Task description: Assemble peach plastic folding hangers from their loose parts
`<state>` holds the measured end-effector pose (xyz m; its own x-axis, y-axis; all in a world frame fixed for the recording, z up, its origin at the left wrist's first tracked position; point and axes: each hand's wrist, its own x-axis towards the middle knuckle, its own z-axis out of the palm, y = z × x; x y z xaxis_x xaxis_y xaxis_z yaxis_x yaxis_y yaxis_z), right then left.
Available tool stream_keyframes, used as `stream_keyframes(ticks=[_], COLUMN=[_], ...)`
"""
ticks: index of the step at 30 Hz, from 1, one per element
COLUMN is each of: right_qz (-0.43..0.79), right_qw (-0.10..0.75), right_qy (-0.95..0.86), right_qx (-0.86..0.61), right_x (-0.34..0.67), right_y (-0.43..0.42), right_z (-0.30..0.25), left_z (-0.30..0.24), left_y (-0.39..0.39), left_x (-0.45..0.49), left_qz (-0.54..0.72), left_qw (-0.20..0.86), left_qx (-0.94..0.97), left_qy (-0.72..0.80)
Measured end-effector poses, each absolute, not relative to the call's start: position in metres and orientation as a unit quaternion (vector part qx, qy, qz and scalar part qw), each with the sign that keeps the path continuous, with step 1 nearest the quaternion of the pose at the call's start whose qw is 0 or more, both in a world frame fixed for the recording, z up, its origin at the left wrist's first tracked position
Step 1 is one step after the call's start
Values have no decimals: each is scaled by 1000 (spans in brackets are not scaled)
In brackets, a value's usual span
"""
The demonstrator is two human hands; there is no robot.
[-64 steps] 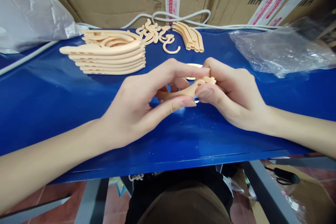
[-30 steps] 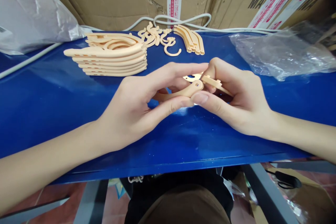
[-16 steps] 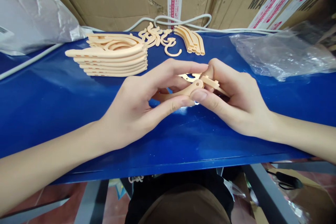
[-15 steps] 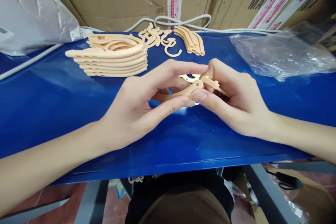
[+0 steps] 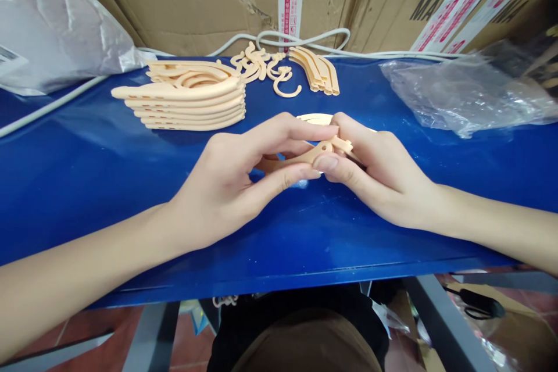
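Note:
My left hand point(image 5: 222, 186) is closed around a beige plastic hanger arm point(image 5: 296, 158), thumb in front and fingers behind. A round hole shows at the arm's right end. My right hand point(image 5: 387, 177) pinches a second beige hanger piece point(image 5: 342, 144) with a small stepped tip, its thumb pressing by the holed end. The two pieces meet between my fingertips; whether they are joined, I cannot tell. Another beige curved part point(image 5: 317, 119) shows just behind the fingers, partly hidden. A stack of beige hanger arms point(image 5: 187, 107) lies beyond my left hand.
Loose beige hooks point(image 5: 253, 63) and several curved strips point(image 5: 316, 71) lie at the back of the blue table point(image 5: 279, 244). A white cable point(image 5: 305, 40) runs before the cardboard boxes point(image 5: 183, 0). Clear plastic bag point(image 5: 466, 90) at right, a silvery bag point(image 5: 61, 23) at left.
My right hand has shifted slightly left and down, its piece now closer against the holed arm end. More of the curved part behind my fingers shows. My left hand keeps its hold.

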<state>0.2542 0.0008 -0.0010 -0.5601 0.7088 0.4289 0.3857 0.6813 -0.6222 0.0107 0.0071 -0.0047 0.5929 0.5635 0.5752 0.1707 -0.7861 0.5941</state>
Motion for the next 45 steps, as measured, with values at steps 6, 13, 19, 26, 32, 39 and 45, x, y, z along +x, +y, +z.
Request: stream_keyframes(ticks=[6, 13, 19, 26, 32, 39, 45], right_qz=[182, 125, 103, 153, 135, 98, 57], right_qw=[316, 312, 326, 285, 258, 248, 213], right_qy=[-875, -884, -883, -893, -903, -916, -934], right_qx=[-318, -324, -321, -312, -317, -299, -280], right_x=[259, 261, 259, 260, 264, 264, 266], right_y=[5, 1, -2, -3, -1, -1, 3], right_z=[-6, -8, -7, -4, -3, -2, 5], left_z=[-5, -4, -2, -5, -1, 0, 1], left_y=[7, 4, 3, 5, 6, 7, 4], left_x=[11, 11, 11, 15, 16, 14, 17], left_qz=[405, 399, 384, 397, 378, 354, 340], left_qw=[248, 246, 231, 242, 236, 194, 194], left_qx=[851, 857, 865, 868, 878, 897, 902], left_qy=[223, 217, 226, 172, 174, 178, 184])
